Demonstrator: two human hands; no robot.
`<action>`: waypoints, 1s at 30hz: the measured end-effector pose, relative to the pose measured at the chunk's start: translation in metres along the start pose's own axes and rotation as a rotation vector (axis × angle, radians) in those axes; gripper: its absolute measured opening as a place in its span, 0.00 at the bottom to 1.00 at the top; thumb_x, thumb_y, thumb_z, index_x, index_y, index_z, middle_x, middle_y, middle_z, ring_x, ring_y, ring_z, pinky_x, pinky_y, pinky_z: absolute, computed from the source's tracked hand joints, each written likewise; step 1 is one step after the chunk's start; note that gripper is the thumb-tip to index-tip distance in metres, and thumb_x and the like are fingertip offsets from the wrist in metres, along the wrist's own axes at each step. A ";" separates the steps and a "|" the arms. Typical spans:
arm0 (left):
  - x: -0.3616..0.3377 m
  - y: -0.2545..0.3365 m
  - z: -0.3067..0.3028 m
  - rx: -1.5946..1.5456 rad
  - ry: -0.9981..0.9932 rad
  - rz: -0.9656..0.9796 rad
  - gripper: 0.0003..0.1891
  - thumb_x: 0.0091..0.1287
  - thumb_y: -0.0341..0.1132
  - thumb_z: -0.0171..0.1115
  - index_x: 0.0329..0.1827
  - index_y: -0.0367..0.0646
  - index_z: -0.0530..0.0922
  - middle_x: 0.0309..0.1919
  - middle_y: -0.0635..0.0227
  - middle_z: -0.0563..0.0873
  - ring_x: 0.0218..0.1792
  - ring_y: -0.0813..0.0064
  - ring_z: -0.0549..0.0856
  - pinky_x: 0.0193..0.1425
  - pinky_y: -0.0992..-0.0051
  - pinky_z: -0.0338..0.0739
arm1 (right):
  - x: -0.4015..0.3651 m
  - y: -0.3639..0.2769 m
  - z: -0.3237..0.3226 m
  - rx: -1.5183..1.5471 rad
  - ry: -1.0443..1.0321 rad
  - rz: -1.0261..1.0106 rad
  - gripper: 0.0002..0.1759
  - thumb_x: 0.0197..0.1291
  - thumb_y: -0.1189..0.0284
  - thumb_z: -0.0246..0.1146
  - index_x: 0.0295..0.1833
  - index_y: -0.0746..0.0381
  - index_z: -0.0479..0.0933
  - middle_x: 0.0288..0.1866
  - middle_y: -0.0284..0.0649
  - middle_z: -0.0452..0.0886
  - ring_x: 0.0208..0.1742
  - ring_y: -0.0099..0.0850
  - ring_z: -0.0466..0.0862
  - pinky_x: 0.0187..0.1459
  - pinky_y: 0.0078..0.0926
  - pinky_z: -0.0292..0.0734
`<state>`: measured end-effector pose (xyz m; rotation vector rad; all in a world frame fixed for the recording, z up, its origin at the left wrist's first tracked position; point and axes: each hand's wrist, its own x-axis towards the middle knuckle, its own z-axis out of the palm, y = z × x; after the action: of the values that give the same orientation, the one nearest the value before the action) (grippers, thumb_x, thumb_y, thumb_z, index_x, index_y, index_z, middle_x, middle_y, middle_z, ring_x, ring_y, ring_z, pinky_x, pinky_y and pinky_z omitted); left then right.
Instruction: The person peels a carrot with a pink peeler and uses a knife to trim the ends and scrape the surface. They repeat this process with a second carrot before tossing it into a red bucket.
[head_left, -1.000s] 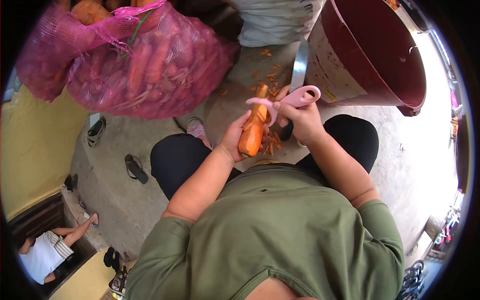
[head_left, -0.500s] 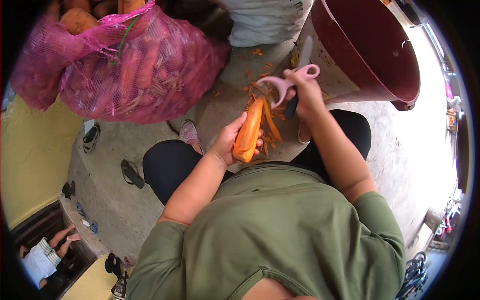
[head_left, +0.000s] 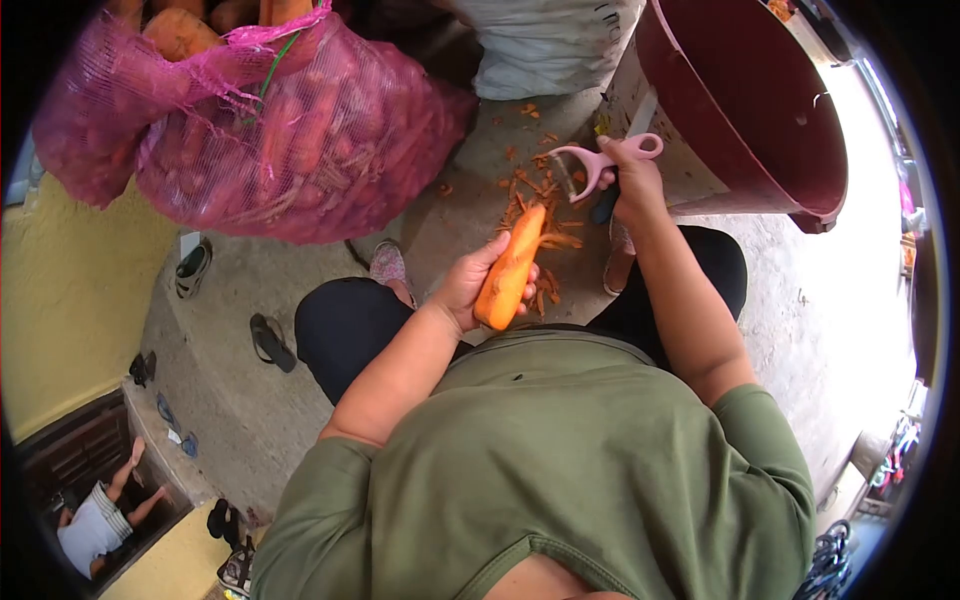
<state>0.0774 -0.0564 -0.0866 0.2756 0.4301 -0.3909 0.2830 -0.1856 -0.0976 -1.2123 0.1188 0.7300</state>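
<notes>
My left hand [head_left: 466, 284] is wrapped round the lower part of a peeled orange carrot [head_left: 513, 268], its tip pointing up and away from me. In my right hand [head_left: 638, 182] is a pink Y-shaped peeler [head_left: 597, 160], its head held off to the right of the carrot's tip. A knife [head_left: 643, 112] shows behind that hand, blade up and dark handle below; the hand hides its middle. Orange peelings [head_left: 522, 193] lie scattered on the concrete floor beyond the carrot, and one strip sticks out beside it.
A pink mesh sack [head_left: 300, 150] full of carrots stands at upper left, a white sack [head_left: 555, 45] beside it. To the right is a large dark-red bucket [head_left: 700, 150]. Sandals [head_left: 271, 342] lie on the floor at left. A person [head_left: 95, 525] is in a doorway at lower left.
My right hand has moved the peeler right, away from the carrot. A long peel strip that hung beside the carrot has dropped away. The carrot's top has turned slightly right.
</notes>
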 end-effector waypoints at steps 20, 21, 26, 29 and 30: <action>-0.004 0.007 0.014 0.183 -0.011 0.052 0.20 0.65 0.50 0.41 0.49 0.44 0.68 0.32 0.59 0.77 0.27 0.70 0.79 0.25 0.71 0.77 | -0.086 0.016 0.059 -0.271 -0.568 0.132 0.08 0.48 0.70 0.60 0.32 0.63 0.71 0.25 0.36 0.75 0.14 0.21 0.71 0.14 0.15 0.64; -0.002 0.006 0.012 0.101 -0.107 0.037 0.20 0.64 0.49 0.40 0.46 0.42 0.70 0.32 0.59 0.78 0.26 0.70 0.79 0.24 0.71 0.77 | -0.087 0.018 0.061 -0.300 -0.603 0.136 0.08 0.48 0.71 0.60 0.32 0.63 0.71 0.25 0.36 0.75 0.15 0.21 0.72 0.14 0.15 0.65; 0.003 -0.005 -0.012 0.003 0.157 -0.022 0.21 0.64 0.49 0.41 0.48 0.42 0.68 0.31 0.61 0.77 0.28 0.68 0.79 0.25 0.69 0.76 | -0.024 0.019 0.037 -0.027 -0.188 0.053 0.08 0.46 0.73 0.63 0.29 0.65 0.72 0.22 0.36 0.74 0.19 0.24 0.74 0.16 0.18 0.68; 0.002 -0.004 -0.011 -0.015 0.189 0.012 0.21 0.65 0.50 0.40 0.49 0.41 0.67 0.30 0.61 0.76 0.29 0.68 0.79 0.25 0.69 0.76 | -0.009 0.004 0.021 0.013 -0.092 0.129 0.08 0.47 0.73 0.62 0.28 0.65 0.71 0.20 0.36 0.73 0.14 0.22 0.70 0.14 0.20 0.66; -0.001 -0.002 -0.005 0.002 0.238 0.022 0.22 0.65 0.50 0.39 0.49 0.41 0.66 0.30 0.62 0.76 0.28 0.68 0.79 0.25 0.69 0.76 | -0.027 -0.002 0.034 0.008 -0.140 0.119 0.08 0.47 0.73 0.62 0.28 0.64 0.71 0.20 0.36 0.73 0.14 0.21 0.70 0.14 0.19 0.66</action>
<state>0.0746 -0.0560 -0.0906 0.3301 0.6595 -0.3384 0.2530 -0.1684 -0.0713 -1.1501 0.0786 0.9152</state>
